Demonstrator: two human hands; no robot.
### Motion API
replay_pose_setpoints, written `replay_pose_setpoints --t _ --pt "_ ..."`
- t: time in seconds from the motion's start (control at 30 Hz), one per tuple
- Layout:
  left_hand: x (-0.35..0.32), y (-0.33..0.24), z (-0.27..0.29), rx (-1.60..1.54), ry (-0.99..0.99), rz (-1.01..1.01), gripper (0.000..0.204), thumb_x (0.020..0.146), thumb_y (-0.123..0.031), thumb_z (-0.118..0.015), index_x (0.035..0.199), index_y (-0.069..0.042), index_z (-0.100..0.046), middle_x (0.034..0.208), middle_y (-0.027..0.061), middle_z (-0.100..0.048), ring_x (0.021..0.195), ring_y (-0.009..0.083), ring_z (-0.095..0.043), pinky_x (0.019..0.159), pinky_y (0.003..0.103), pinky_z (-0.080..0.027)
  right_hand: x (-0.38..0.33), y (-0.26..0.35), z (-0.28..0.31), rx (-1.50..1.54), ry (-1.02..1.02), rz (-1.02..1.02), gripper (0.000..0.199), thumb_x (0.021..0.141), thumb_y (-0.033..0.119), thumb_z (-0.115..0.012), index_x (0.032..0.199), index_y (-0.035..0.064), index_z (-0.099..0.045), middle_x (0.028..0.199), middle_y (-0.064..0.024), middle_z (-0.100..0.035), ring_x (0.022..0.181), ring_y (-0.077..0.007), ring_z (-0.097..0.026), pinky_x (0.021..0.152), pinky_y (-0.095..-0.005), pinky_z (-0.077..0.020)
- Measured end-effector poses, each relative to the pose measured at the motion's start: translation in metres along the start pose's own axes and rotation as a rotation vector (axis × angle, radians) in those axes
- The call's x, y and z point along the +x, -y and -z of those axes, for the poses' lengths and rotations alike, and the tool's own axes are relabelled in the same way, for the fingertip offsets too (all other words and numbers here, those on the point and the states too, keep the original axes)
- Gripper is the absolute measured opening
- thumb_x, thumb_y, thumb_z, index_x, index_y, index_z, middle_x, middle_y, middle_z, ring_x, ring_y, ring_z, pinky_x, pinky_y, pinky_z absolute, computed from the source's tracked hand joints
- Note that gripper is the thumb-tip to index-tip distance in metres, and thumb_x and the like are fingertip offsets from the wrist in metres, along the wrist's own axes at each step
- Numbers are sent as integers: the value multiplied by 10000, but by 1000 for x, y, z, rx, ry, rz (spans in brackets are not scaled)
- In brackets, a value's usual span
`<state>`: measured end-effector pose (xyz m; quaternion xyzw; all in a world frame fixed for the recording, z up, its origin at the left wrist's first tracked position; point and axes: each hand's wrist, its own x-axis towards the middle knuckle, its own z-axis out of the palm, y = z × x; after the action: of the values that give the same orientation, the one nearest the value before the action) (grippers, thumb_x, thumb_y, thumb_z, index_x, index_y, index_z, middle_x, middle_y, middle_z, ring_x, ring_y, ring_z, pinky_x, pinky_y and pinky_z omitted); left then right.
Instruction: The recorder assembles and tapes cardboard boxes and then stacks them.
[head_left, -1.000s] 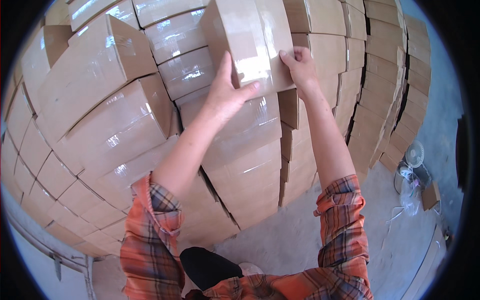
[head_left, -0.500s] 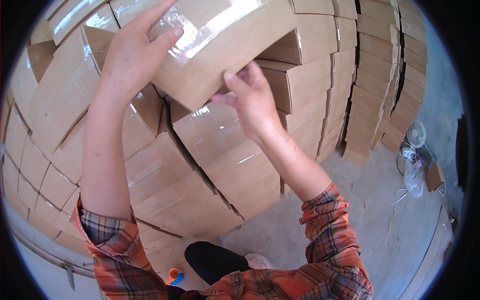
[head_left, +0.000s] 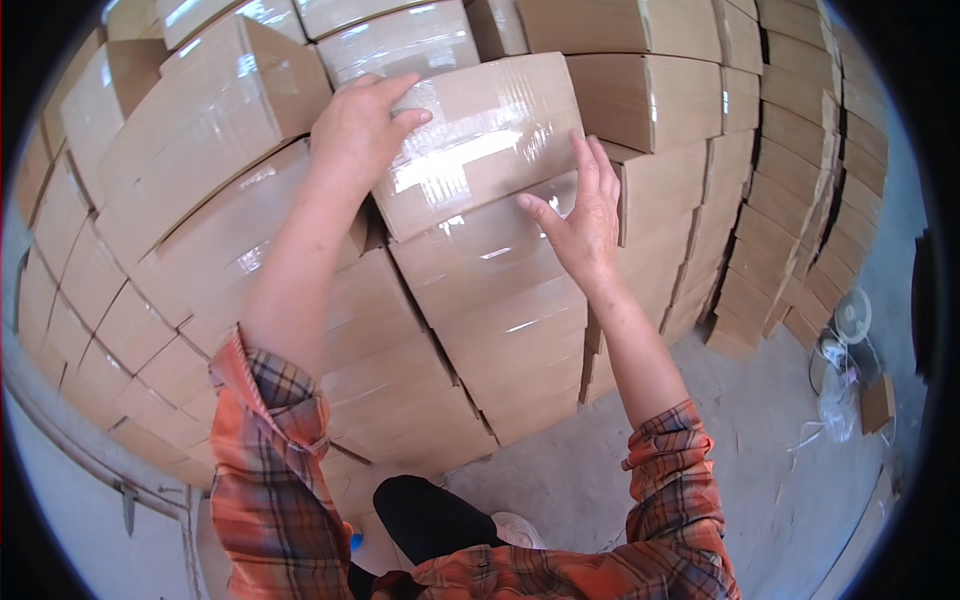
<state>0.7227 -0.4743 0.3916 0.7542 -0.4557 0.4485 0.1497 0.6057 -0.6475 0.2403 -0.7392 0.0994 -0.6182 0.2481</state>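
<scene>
A taped brown cardboard box [head_left: 480, 140] sits on top of a stack of like boxes in front of me. My left hand [head_left: 362, 125] lies flat on its upper left corner, fingers spread over the tape. My right hand [head_left: 580, 220] presses against its lower right side, fingers straight and apart. Both hands touch the box without wrapping around it. My sleeves are orange plaid.
Stacks of taped cardboard boxes [head_left: 200, 130] fill the left, top and right of the view, with a long row [head_left: 790, 180] running off to the right. Grey concrete floor [head_left: 760, 420] lies to the right, with a small fan [head_left: 852, 318] and plastic scraps [head_left: 835, 405].
The box was held up in the air in both hands; it now rests on the stack. My hands have flattened against its sides.
</scene>
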Motion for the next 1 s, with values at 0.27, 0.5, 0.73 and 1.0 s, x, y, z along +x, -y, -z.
replay_pose_setpoints --t 0.27,0.5,0.73,1.0 --pt "-25 -4 -22 134 -168 -56 404 823 -264 -648 1209 -157 -592 1159 82 -576 1133 275 -487 1005 486 -337 -4 -35 -34 -139 131 8 977 694 343 -778 1471 200 -203 1512 -173 -134 1346 -359 -251 1021 -470 -341" --pt "-76 -30 21 222 -154 -209 465 762 -175 -694 1209 -126 -573 1263 101 -485 1273 306 -370 1065 530 -262 -2 -29 -23 -271 208 -6 966 703 347 -768 1472 214 -200 1508 -152 -164 1348 -347 -244 1002 -485 -340" --pt "-102 63 124 313 -748 52 573 791 -212 -681 1285 -17 -468 1254 181 -496 1181 343 -441 1017 425 -327 23 18 1 -224 -78 140 595 741 252 -737 1264 77 -516 1417 -175 -344 1292 -350 -328 1002 -494 -324" --pt "-123 164 156 -287 -671 669 675 857 -375 -645 1362 -8 -387 1351 150 -433 1237 254 -411 999 372 -359 67 157 -47 594 102 307 613 827 327 -647 1300 -6 -443 1314 -202 -464 1234 -322 -431 1020 -386 -364"
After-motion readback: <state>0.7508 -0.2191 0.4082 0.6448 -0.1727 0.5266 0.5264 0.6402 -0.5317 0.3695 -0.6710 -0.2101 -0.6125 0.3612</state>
